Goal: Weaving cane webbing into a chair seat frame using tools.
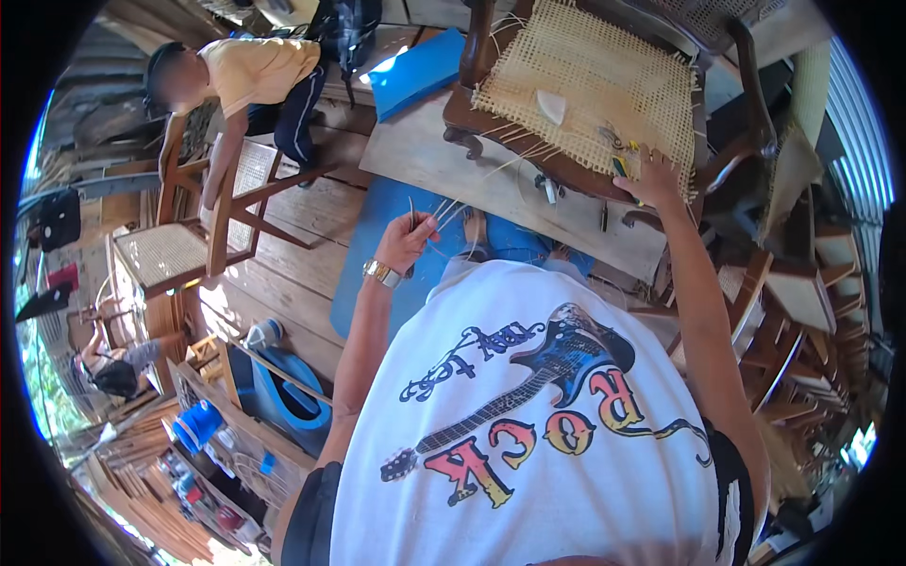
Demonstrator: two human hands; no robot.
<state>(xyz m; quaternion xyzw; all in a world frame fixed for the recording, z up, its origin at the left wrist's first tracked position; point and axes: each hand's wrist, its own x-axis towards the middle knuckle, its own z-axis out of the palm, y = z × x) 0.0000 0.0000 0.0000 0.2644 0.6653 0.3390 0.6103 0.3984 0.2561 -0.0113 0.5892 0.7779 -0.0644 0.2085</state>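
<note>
My left hand (404, 243), with a metal watch at its wrist, is closed around a few thin pale cane strands (447, 219) in front of the chair. A slim dark piece sticks up beside the thumb, too small to name. My right hand (651, 177) lies with fingers spread on the front right corner of the woven cane seat (604, 80). A green and yellow handled tool (620, 167) is beside its thumb, partly covered. The mesh rests on a dark carved wooden chair frame (557, 151), its loose ends sticking out along the front edge. A whitish flat piece (550, 108) lies on the mesh.
A wooden board (406, 156) and blue mat (363, 274) lie under the chair. At left another person (260, 75) bends over a wooden chair with cane panels (162, 255). Several chair frames (802, 292) are stacked at right. A blue bucket (196, 424) stands lower left.
</note>
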